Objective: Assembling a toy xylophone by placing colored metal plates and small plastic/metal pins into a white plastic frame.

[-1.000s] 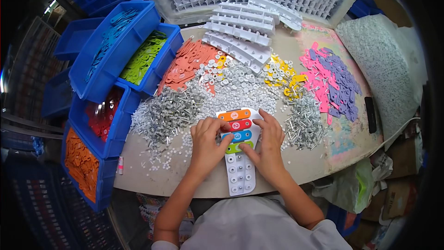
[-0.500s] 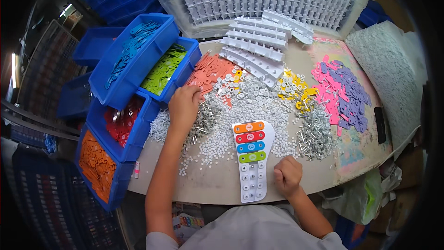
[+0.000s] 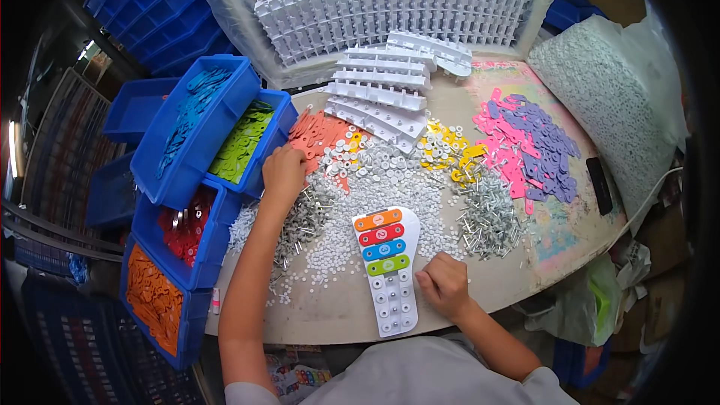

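A white toy xylophone base (image 3: 397, 285) lies near the table's front edge, with orange, red, blue and green bars (image 3: 387, 264) across its far part. White washers and metal pins show on its near part. My left hand (image 3: 284, 174) is at the left edge of a heap of coral bars (image 3: 319, 135), fingers bent together and touching the heap; what they pinch is hidden. Just right of the base, my right hand (image 3: 445, 285) rests with curled fingers, closed, its inside out of sight. Loose white washers (image 3: 379, 187) and metal pins (image 3: 304, 221) are spread around.
Blue bins (image 3: 196, 135) at left hold blue, green, red and orange bars. White bases (image 3: 382, 94) lie stacked behind, before a large box (image 3: 390, 11) of more. Yellow, pink and purple bars (image 3: 536, 146), pins (image 3: 487, 217) and a black phone-like object (image 3: 598, 185) lie right.
The whole view has shifted, so the table things appear further left and slightly lower. My left hand stays by the coral bars; my right hand stays curled beside the base.
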A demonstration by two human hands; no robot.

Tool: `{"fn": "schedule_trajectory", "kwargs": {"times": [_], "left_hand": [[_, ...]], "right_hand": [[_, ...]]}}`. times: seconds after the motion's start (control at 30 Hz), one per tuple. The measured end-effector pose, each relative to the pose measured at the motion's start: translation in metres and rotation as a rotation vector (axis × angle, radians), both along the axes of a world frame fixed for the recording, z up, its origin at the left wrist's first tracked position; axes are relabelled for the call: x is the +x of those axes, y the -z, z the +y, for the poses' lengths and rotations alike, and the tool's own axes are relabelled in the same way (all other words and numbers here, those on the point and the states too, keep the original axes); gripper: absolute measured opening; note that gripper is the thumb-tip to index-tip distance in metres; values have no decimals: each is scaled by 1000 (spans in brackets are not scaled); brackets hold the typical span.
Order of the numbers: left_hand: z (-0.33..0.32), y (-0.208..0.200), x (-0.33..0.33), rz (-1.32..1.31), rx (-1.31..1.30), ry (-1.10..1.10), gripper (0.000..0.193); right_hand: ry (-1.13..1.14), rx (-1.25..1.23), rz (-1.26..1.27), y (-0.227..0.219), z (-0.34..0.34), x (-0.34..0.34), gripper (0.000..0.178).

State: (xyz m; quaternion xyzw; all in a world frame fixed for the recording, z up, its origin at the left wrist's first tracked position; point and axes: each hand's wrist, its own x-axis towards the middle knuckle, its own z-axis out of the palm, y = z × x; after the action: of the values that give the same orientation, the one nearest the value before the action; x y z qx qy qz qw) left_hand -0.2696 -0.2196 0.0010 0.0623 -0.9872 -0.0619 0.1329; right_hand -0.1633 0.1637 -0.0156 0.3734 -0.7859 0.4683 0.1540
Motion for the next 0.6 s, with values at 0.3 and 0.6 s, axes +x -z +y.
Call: {"fn": "schedule_trajectory", "kwargs": {"times": [0.3,0.6], "left_hand": [[4,-3,-9,-55,-55,9,10],[-11,-12,-28,-304,-108,-18,19]], "right_hand": [[34,4,-15,-1,0,0,27],[134,59,23,-26,1,-20,10]]}}
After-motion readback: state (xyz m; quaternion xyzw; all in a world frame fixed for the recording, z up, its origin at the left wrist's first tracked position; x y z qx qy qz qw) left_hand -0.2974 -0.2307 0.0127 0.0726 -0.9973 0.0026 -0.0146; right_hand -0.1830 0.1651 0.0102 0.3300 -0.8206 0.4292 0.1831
